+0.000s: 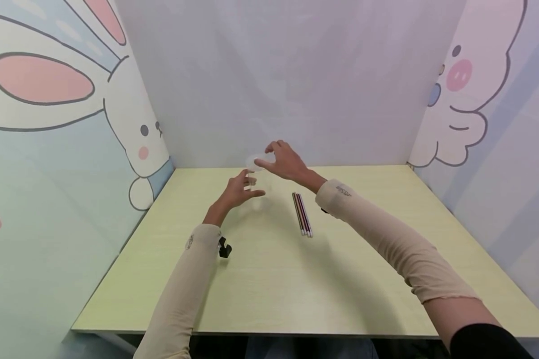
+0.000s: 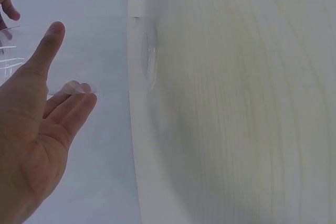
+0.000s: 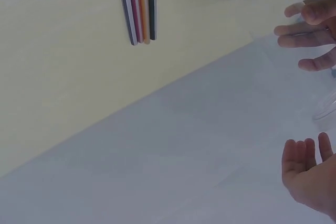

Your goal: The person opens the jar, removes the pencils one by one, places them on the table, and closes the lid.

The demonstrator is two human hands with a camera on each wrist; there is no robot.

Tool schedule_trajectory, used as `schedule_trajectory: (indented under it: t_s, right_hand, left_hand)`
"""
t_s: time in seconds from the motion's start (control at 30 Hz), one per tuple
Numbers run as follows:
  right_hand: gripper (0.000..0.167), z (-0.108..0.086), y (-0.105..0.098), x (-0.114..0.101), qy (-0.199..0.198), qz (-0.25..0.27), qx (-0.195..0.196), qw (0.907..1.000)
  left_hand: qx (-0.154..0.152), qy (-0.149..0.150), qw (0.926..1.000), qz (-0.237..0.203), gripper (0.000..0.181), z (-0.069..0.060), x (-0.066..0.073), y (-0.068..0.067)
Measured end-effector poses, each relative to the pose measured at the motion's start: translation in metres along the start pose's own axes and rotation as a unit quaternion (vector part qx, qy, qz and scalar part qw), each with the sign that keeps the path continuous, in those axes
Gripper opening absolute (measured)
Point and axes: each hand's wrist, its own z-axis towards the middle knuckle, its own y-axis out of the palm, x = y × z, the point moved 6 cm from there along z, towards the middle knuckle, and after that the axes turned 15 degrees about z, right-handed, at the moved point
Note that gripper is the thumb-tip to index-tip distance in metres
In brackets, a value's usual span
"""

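Observation:
A clear cylindrical plastic container (image 2: 115,56) stands upright near the table's back edge, its outline faint in the head view. My left hand (image 1: 240,190) holds its side, with thumb and fingers spread around it; in the left wrist view, fingertips (image 2: 79,90) touch the wall. Above, near the container's round rim (image 1: 257,162), is my right hand (image 1: 287,162), with thumb and fingers apart. The right wrist view shows the right fingers loosely bent close to the rim (image 3: 326,111). A row of several slim pencils (image 1: 302,214) lies to the right of the container.
The pale yellow table (image 1: 260,289) meets a grey back wall (image 1: 292,85). Side panels with a cartoon rabbit (image 1: 139,134) and a cartoon pig (image 1: 467,85) bound it left and right. A black clip (image 1: 224,248) sits at my left wrist.

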Motion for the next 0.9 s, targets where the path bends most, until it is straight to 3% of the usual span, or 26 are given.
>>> schedule_trajectory:
  t_s: [0.17, 0.47, 0.63, 0.9]
  right_hand:
    - [0.062, 0.005, 0.007, -0.007, -0.051, 0.005, -0.041, 0.9978]
    - [0.058, 0.003, 0.016, -0.009, -0.042, 0.007, -0.085, 0.9955]
    - [0.063, 0.003, 0.018, -0.007, -0.036, 0.013, -0.076, 0.9964]
    - [0.076, 0.003, 0.021, -0.010, 0.011, -0.002, -0.016, 0.9998]
  left_hand:
    - [0.004, 0.000, 1.0000, 0.005, 0.082, -0.001, 0.001, -0.001]
    - [0.002, 0.002, 1.0000, -0.009, 0.085, -0.001, 0.002, 0.000]
    - [0.003, 0.003, 1.0000, 0.000, 0.087, -0.001, 0.002, -0.001]
    - [0.002, 0.005, 0.9997, 0.026, 0.090, -0.003, 0.002, -0.002]
